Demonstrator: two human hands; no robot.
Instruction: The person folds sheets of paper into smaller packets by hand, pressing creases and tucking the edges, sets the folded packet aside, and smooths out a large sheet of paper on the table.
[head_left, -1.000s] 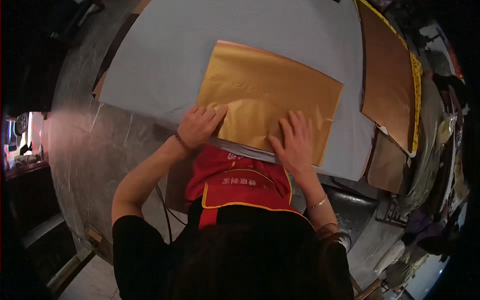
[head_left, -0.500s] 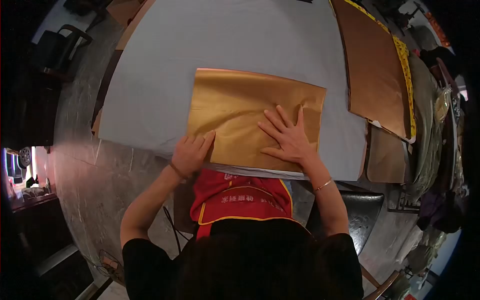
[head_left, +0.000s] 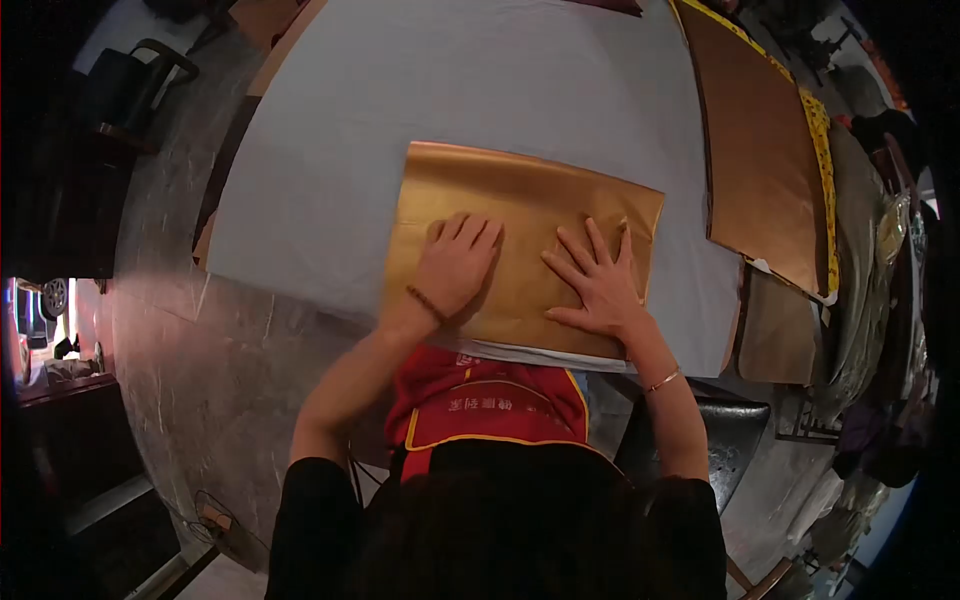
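A gold sheet (head_left: 520, 200) lies on the grey cloth of the table (head_left: 480, 80), close to its front edge. My left hand (head_left: 458, 265) rests on the left part of the sheet, fingers slightly curled and pointing away from me, nothing visibly gripped. On the right part of the sheet my right hand (head_left: 600, 285) lies flat with its fingers spread. Under the sheet's near edge, folded grey cloth (head_left: 540, 357) shows along the table edge.
A brown board (head_left: 760, 140) with yellow tape (head_left: 820, 150) lies at the right. A black stool (head_left: 700, 440) stands under the right forearm. Wrapped bundles (head_left: 850, 270) are at the far right, and a dark chair (head_left: 125, 90) at the upper left.
My left hand has moved from the sheet's left near corner onto the sheet. My right hand has spread its fingers and stayed on the right part.
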